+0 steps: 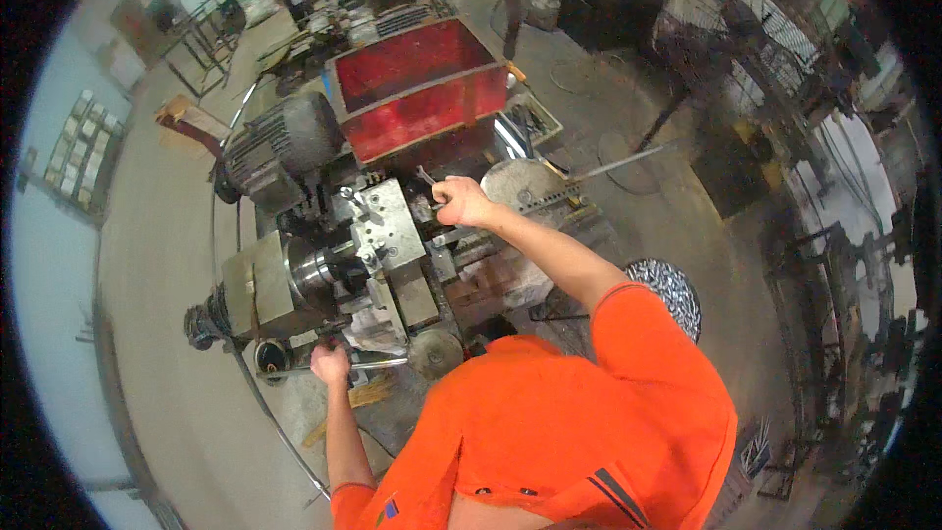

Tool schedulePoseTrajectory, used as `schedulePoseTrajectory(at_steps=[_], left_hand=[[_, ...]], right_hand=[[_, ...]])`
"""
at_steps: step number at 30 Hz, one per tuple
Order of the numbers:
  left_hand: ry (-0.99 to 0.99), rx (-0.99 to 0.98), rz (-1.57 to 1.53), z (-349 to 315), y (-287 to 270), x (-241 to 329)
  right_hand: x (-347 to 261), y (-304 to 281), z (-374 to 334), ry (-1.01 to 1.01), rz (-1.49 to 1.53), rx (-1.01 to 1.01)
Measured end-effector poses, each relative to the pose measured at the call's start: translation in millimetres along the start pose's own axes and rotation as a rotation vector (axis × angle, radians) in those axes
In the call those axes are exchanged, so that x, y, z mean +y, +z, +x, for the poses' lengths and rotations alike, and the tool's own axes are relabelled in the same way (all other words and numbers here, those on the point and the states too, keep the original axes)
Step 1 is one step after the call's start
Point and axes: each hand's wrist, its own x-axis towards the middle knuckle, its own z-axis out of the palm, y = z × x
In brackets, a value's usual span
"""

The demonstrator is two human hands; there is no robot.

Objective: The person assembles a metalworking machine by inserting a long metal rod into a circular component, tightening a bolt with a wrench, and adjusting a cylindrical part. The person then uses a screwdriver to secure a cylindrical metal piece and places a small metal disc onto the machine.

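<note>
A small lathe-like machine lies in front of me, with a round metal chuck (312, 275) at its left and a steel tool-post block (390, 226) in its middle. My right hand (463, 201) is closed around a grey wrench (425, 175), whose open-ended jaw sticks out past my fingers, just right of the block. Lower left, my left hand (331, 363) rests over a straight metal bar (378, 363) on the machine's near side. Its fingers look curled and are partly hidden, so what they grip cannot be made out. A round handwheel (435, 353) sits right of that hand.
Behind the machine stands a red bin (422, 123), beside a finned motor (285, 147). A round container full of small metal pieces (669, 296) is by my right elbow. A large fan (746, 39) stands at the far right, and a long rod (628, 160) juts out rightward.
</note>
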Motion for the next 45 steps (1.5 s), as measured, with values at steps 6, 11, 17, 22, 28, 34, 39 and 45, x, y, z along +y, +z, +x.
schedulePoseTrajectory(at_steps=[6,11,17,22,28,34,39,45], left_hand=[[0.014,-0.041,-0.03,-6.2,-1.4,-6.1],[0.026,-0.078,-0.033,-7.3,0.8,-12.7],[0.01,-0.099,0.029,-10.1,-6.2,0.1],[-0.174,-0.188,0.127,-31.8,-16.4,-10.5],[-0.24,-0.237,0.136,-48.0,-31.2,-4.2],[-0.282,-0.245,0.113,-48.6,-35.4,0.4],[-0.29,-0.206,0.103,-49.7,-32.6,2.6],[-0.167,0.076,0.024,-30.7,-10.8,-3.7]], right_hand=[[-30.7,-33.5,-125.4,0.182,0.238,0.208],[-28.0,-59.0,-224.0,0.361,0.099,0.31],[42.0,-66.5,-257.5,0.606,-0.173,0.27],[105.2,-70.6,-233.1,0.546,-0.363,0.055],[153.8,-71.1,-205.7,0.479,-0.654,-0.118],[165.9,-70.8,-187.2,0.46,-0.755,-0.434],[178.8,-73.8,-196.8,0.687,-0.297,0.149],[259.9,-128.7,-179.4,0.867,0.463,0.611]])
